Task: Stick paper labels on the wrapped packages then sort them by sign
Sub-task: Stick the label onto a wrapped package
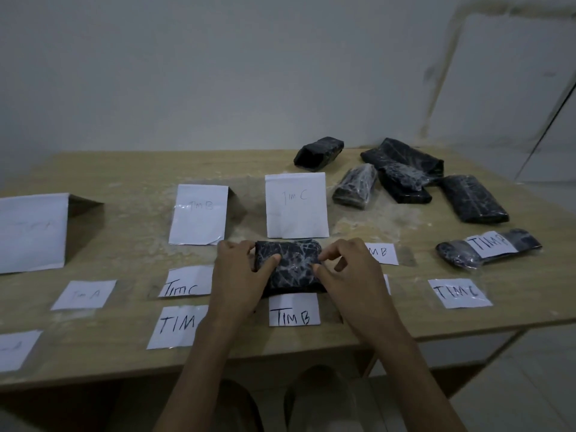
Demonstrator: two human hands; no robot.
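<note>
Gripping a black wrapped package by its ends, left hand and right hand, fingers pinching

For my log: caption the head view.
A wrapped package gripped by left hand and right hand among paper labels.

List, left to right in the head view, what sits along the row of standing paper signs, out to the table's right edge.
Faint-lettered folded sign → Tim B sign → Tim C sign → clear-wrapped package → long black package. The overlapping packages between the last two are left out.
</note>
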